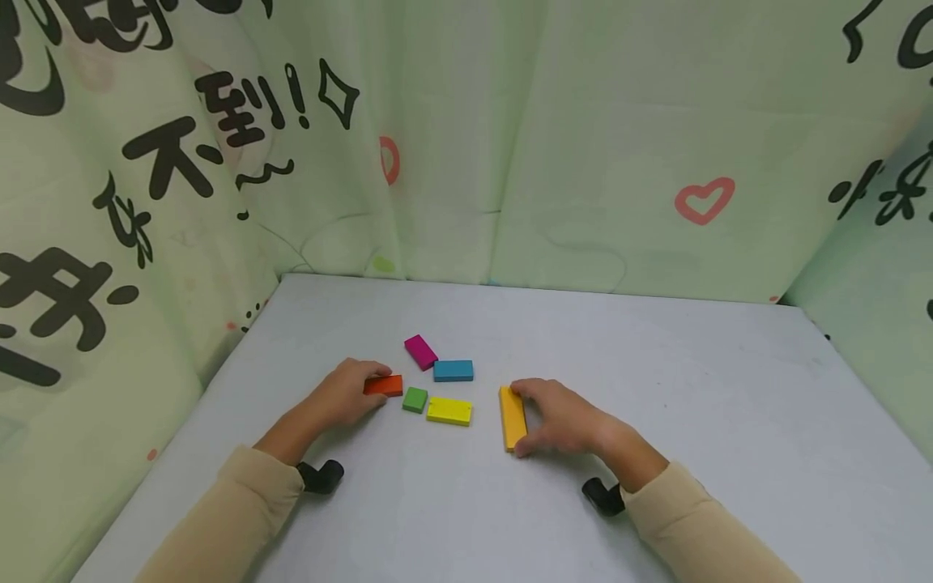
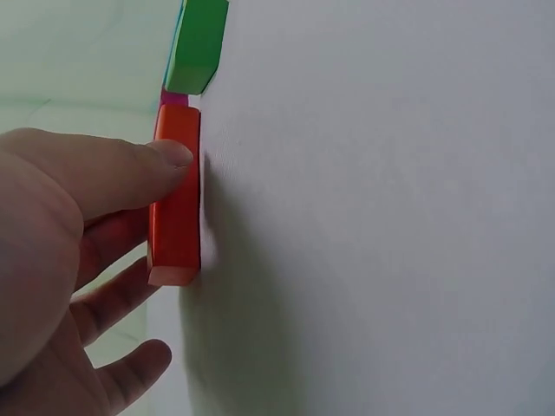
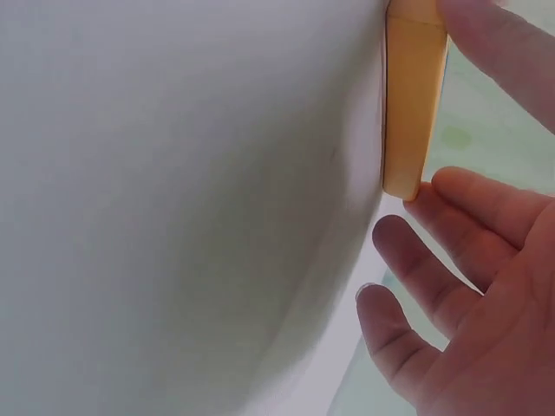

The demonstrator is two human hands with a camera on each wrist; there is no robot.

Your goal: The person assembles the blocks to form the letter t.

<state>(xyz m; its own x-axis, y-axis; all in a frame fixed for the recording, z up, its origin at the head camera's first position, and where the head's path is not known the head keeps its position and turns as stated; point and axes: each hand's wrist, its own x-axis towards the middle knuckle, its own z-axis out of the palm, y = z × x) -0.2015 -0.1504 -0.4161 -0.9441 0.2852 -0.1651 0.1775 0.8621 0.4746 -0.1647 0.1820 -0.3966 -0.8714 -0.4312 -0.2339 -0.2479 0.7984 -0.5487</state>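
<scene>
My left hand (image 1: 350, 394) pinches a red-orange block (image 2: 178, 195) between thumb and fingers, low over the table. Just right of that block lies a small green block (image 1: 415, 400), with a yellow block (image 1: 449, 411) beside it. My right hand (image 1: 557, 417) grips a long orange-yellow block (image 1: 513, 419) by its two ends, thumb at the near end and fingers at the far end. In the right wrist view, the other fingers (image 3: 408, 269) spread loosely beyond that block (image 3: 414, 104).
Behind the green and yellow blocks lie a blue block (image 1: 453, 371) and a magenta block (image 1: 420, 353), their corners close together. The white table (image 1: 700, 389) is bordered by a pale green curtain (image 1: 583, 146) at the back and sides.
</scene>
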